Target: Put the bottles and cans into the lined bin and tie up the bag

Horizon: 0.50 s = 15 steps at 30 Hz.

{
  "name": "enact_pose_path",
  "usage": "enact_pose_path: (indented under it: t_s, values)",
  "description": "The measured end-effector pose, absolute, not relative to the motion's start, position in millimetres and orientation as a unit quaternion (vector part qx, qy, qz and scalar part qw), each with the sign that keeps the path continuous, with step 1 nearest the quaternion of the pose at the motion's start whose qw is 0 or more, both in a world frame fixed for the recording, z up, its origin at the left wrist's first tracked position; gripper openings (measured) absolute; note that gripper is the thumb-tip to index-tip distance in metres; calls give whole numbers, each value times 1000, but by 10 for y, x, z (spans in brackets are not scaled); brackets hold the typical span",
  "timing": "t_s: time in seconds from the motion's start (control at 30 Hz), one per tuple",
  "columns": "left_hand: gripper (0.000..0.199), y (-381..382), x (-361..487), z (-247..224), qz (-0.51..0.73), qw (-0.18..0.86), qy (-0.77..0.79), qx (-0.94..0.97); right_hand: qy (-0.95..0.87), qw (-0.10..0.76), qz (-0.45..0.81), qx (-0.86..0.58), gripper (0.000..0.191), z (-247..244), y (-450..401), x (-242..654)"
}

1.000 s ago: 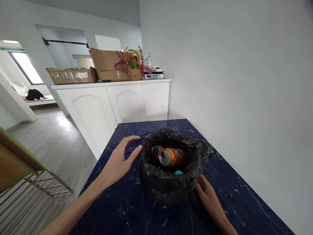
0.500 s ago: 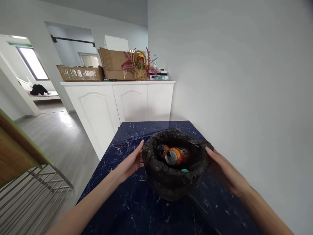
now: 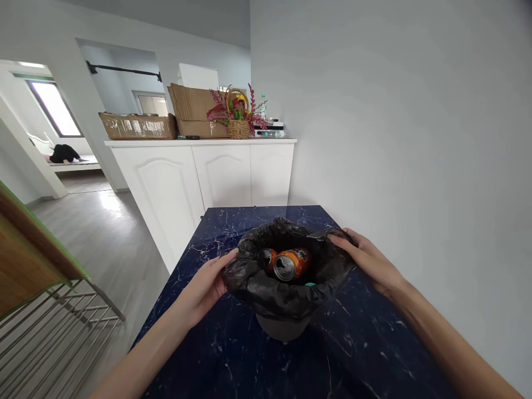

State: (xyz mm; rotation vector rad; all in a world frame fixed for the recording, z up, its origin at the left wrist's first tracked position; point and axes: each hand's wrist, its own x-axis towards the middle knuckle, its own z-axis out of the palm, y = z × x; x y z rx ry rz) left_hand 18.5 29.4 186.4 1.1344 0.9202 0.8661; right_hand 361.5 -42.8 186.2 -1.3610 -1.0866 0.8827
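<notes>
A black garbage bag (image 3: 278, 296) lines a small dark trash bin (image 3: 282, 328), whose lower wall shows under the bag's raised edge. Two orange soda cans (image 3: 297, 261) lie inside, and a bit of something teal (image 3: 310, 284) shows beside them. My left hand (image 3: 210, 282) pinches the bag's edge on the left, thumb on top and fingers underneath. On the right side, my right hand (image 3: 363, 255) grips the bag's edge between thumb and fingers. The bin stands upright on a dark blue marbled table (image 3: 233, 354).
Behind the table stands a white cabinet (image 3: 162, 183) bearing cardboard boxes (image 3: 139, 126), a flower basket (image 3: 238, 128) and plastic bottles. A grey wall (image 3: 394, 138) borders the right. At left is a metal rack (image 3: 83, 310). A person (image 3: 64, 153) lies on a bed in the far room.
My left hand has gone from beside the bin to gripping the bag. The bag's edge is pulled up and outward, baring the bin's lower wall. My right hand has shifted slightly left and up.
</notes>
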Motion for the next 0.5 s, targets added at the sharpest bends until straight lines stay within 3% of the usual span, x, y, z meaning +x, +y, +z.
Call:
enact_pose_path:
  t_s: [0.2,0.5]
  values:
    - [25,392,219,2252,465,621,411,479,-425,593,436,-527,48,2278,-462,3607]
    - [26,421,324,2891,615,548,305,478,-359,720,379,-458,45,2476,-420,3770]
